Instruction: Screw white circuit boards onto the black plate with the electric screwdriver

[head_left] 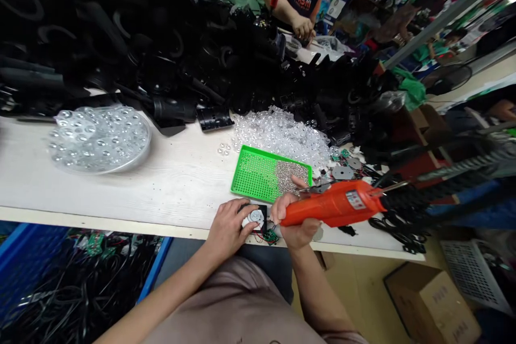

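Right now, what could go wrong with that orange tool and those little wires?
The orange handheld electric tool in the right hand is very close to the thin wires, so it might catch them. The small white round part under the left hand is right by the table edge and could fall.

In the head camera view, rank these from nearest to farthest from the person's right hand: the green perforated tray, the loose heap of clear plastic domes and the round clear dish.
From the right hand, nearest first:
1. Green perforated tray: just ahead of the hand.
2. Loose heap of clear plastic domes: straight ahead, beyond the tray.
3. Round clear dish: far off to the left.
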Motion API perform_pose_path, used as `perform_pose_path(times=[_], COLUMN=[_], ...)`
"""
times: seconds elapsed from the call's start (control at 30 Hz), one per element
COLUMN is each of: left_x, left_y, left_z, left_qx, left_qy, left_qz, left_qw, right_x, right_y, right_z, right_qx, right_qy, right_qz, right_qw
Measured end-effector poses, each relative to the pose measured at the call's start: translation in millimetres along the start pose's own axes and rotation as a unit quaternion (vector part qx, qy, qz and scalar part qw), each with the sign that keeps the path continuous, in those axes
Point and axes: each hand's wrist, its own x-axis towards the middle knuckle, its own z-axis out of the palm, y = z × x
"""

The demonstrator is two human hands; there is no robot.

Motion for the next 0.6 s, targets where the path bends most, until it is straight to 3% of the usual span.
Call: perform_pose_path(times=[0.27, 0.5, 0.6], left_x=[0, 1, 0], left_y=[1, 3, 2], left_z=[-1.0, -2.7, -1.1], left_qx=[0.001, 0.002, 0.004], left_qy=[0.0, -0.01, -0.016], left_qz=[0.001, -0.008, -0.009], left_qw=[1.0, 1.0, 1.0], right_x=[-4, -5, -6], right_y=[18, 20, 26], right_z=[-4, -5, -10], right_qx=[-0.011, 0.012, 0.005], right_qy=[-0.023, -0.099, -0.147], right_qz=[0.001, -0.019, 0.012], right_qw=[1.0, 0.995, 0.989])
